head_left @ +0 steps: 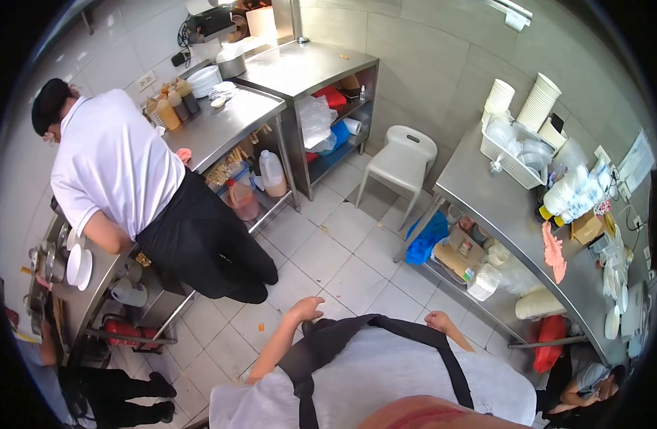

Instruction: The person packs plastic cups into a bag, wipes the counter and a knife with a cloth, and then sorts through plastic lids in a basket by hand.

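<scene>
The pale tile floor (353,254) spreads across the middle, dotted with small scraps. Along the right stands a long steel table (478,182) with a lower shelf; at upper left another steel table (246,114) bears bottles and stacked plates. A co-worker (128,157) in a white top and black trousers leans over the left-hand counter, back toward the room. The camera wearer's own torso fills the bottom, in a light shirt (414,357) crossed by a black apron (371,325). A white stool (403,146) stands against the wall between the tables. Both of the wearer's forearms reach forward from the body, well apart, elbows bent, the left one angled inward and the right one mostly hidden beyond the chest. On the right table's lower shelf lie a blue bag (428,239), an open cardboard box (450,254) and, just beside it, a white carton (483,283). The left hand (307,309) is released, its fingers loosely bent and pointing to the right, above the floor and just beside the apron's upper edge. The right hand (437,321) has its fingers curled inward, near the shelf with the carton; whether it grips anything I cannot tell. An orange scrap (261,327) lies on the tiles near the left forearm.
</scene>
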`<state>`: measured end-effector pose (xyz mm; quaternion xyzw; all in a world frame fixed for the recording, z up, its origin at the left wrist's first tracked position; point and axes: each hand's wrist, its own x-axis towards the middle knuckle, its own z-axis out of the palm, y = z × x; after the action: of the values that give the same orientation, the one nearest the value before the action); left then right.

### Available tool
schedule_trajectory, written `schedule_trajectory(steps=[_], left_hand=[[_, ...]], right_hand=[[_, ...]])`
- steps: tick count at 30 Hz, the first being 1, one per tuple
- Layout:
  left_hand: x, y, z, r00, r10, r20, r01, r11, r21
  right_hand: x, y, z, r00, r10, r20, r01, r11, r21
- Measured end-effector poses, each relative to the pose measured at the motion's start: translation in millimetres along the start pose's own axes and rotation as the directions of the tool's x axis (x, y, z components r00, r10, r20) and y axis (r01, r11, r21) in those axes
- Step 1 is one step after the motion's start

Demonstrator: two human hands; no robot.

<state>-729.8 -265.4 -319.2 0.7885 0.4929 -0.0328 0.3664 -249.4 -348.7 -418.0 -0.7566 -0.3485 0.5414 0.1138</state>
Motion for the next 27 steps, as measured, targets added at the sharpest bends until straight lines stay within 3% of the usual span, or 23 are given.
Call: schedule_trajectory(steps=[3,5,7,8,12,16,18,19,21,22,23,24,25,27], left_hand=[[21.9,-66.7,40.0,0.997,-0.072,0.023,0.076,0.972,-0.222],[27.7,-126.7,75.0,0.988,-0.114,0.1,0.119,0.992,-0.037],[20.3,-195.6,98.3,0.868,-0.203,0.454,0.252,0.967,-0.049],[14.2,-209.4,103.5,0.81,-0.259,0.526,0.316,0.949,-0.02],[29.4,-225.5,105.1,0.822,-0.333,0.461,0.432,0.893,-0.125],[78.1,-224.3,88.0,0.94,-0.18,0.289,0.26,0.928,-0.268],[87.8,-198.8,34.4,0.982,-0.066,0.176,0.106,0.969,-0.225],[97.9,-186.9,16.4,0.982,-0.062,0.177,0.101,0.97,-0.221],[118.7,-176.5,-8.8,0.938,-0.33,0.101,0.34,0.833,-0.435],[130.1,-176.8,-20.4,0.94,-0.326,0.103,0.337,0.835,-0.434],[140.8,-177.1,-30.5,0.908,-0.4,0.124,0.413,0.806,-0.424],[149.2,-177.7,-38.6,0.871,-0.471,0.144,0.485,0.772,-0.411],[155.6,-180.6,-44.0,0.879,-0.462,0.122,0.472,0.802,-0.366],[172.5,-184.5,-52.0,0.877,-0.445,0.182,0.479,0.842,-0.25]], right_hand=[[-13.9,5.8,3.8,1.0,-0.019,0.018,0.021,0.99,-0.137],[46.4,80.9,27.6,0.986,-0.167,0.027,0.169,0.952,-0.255],[83.4,127.6,44.0,0.969,-0.244,0.038,0.244,0.917,-0.314],[87.2,126.7,46.0,0.969,-0.242,0.044,0.244,0.916,-0.319],[88.1,109.8,48.3,0.978,-0.203,0.048,0.208,0.928,-0.308],[103.2,100.6,49.3,0.964,-0.261,0.045,0.259,0.896,-0.36],[120.4,105.8,51.1,0.924,-0.375,0.075,0.365,0.804,-0.469],[133.7,109.8,51.7,0.876,-0.47,0.112,0.443,0.69,-0.572],[162.6,118.9,50.8,0.752,-0.631,0.191,0.523,0.395,-0.755],[151.2,90.2,48.7,0.679,-0.7,0.222,0.518,0.243,-0.82],[135.3,62.4,40.9,0.831,-0.545,0.11,0.475,0.592,-0.651],[94.4,2.4,31.2,0.938,-0.345,-0.016,0.323,0.893,-0.314],[23.4,-96.8,20.3,0.982,-0.136,-0.133,0.14,0.99,0.017],[31.6,-115.8,21.4,0.972,-0.137,-0.188,0.152,0.986,0.067]])
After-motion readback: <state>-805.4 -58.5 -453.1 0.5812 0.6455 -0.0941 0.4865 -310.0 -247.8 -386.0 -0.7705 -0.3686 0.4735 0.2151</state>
